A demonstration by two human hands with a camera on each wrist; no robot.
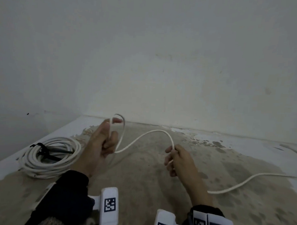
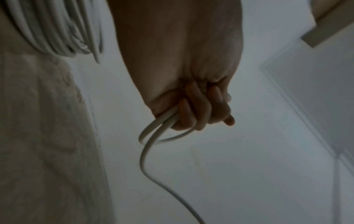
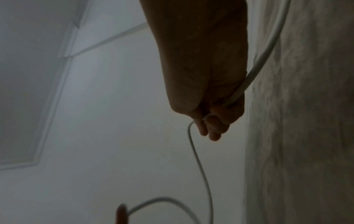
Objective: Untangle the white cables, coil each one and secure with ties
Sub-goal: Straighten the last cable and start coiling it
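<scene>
1. The left hand (image 1: pixel 101 144) was closed round the white cable (image 1: pixel 142 137), fingers curled over a small loop that stood up above the thumb. The left wrist view showed two strands clamped in the fist.
2. The right hand (image 1: pixel 178 159) pinched the same cable further along, fingers curled about it. The cable arched in the air between the two hands.
3. Beyond the right hand the cable dropped to the sandy floor (image 1: pixel 157 182) and trailed off to the right, out of view.
4. A finished coil (image 1: pixel 49 156) lay on the floor just left of the left hand, bound with a dark tie (image 1: pixel 42 151).
5. Judgement: the cable looked light and springy, holding its curve rather than hanging limp; its smooth jacket would likely slip through a loose grip.
6. Judgement: best hold is a firm fist on the gathered loops, the other hand feeding loosely so twist can run out.
</scene>
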